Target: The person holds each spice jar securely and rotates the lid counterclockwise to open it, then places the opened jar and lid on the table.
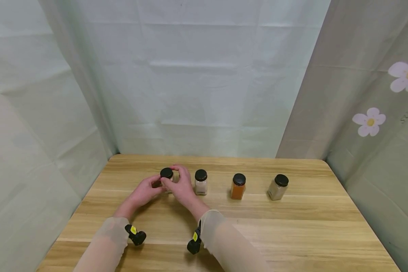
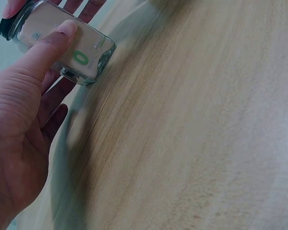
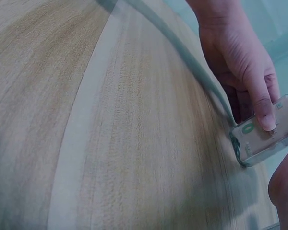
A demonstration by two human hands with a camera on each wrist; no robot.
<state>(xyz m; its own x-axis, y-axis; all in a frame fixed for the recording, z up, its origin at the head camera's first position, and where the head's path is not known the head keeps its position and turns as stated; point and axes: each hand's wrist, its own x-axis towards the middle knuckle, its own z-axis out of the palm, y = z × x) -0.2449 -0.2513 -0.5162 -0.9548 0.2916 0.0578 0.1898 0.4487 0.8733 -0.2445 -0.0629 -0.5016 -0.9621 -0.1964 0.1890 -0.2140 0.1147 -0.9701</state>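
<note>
A clear glass spice jar with pale contents and a black lid is between both hands at the left rear of the table. My left hand grips its body, with the thumb lying along the labelled side in the left wrist view. From the right, my right hand curls round the black lid, thumb in front and a finger behind. In the right wrist view only part of the right hand shows at the edge. Whether the jar's base touches the table, I cannot tell.
Right of the hands stand a jar with whitish contents, a jar with orange powder and a jar with beige powder, all black-lidded. The wooden table backs onto a pale curtain.
</note>
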